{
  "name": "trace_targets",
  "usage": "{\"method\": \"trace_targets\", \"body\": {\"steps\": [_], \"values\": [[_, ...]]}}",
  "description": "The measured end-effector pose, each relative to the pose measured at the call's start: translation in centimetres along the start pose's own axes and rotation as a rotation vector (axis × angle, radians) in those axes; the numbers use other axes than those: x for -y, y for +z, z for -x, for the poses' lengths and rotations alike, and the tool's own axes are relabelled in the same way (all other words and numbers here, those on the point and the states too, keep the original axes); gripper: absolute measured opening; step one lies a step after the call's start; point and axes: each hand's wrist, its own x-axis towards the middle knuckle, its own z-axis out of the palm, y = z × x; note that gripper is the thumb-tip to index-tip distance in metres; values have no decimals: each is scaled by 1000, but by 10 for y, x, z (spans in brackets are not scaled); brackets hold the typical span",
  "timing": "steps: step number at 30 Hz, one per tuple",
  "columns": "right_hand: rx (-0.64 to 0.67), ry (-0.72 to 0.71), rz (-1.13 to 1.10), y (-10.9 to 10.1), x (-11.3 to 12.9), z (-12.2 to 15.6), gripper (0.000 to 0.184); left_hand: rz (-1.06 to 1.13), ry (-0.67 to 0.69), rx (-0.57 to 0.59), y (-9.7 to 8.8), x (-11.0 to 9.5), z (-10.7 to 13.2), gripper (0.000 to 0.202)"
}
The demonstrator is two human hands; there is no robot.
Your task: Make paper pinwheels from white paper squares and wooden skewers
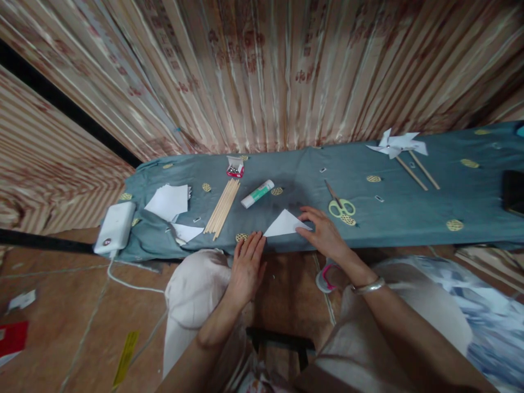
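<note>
A white sheet of paper folded into a triangle (284, 224) lies near the front edge of the cloth-covered bench. At its right corner, my right hand (323, 232) holds the paper between thumb and fingers. My left hand (248, 265) rests flat with fingers stretched out, its fingertips beside the triangle's left corner. Behind the paper lies a glue stick (257, 194), white with a green label. Scissors (341, 205) with yellow-green handles sit beyond my right hand, blades pointing away. To the left is a row of thin wooden sticks (222, 209).
A small open red box (234, 168) of pins stands behind the sticks. Stacked white paper (168, 201) and a loose piece (188, 232) lie left. Paper pinwheels (399, 145) on sticks lie at the back right. A white power bank (116, 227) with a cable sits at the left end.
</note>
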Motion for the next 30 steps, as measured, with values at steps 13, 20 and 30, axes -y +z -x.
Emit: {"method": "trace_targets", "body": {"steps": [13, 20, 30], "values": [[-140, -38, -65, -13, 21, 7, 10, 1407, -726, -215, -10, -18, -77, 63], [-213, -125, 49, -15, 15, 11, 10, 1719, -882, -75, -11, -16, -117, 51], [-177, -134, 113, -17, 8, 5, 18, 1688, -775, 48, 7, -4, -129, 43]]}}
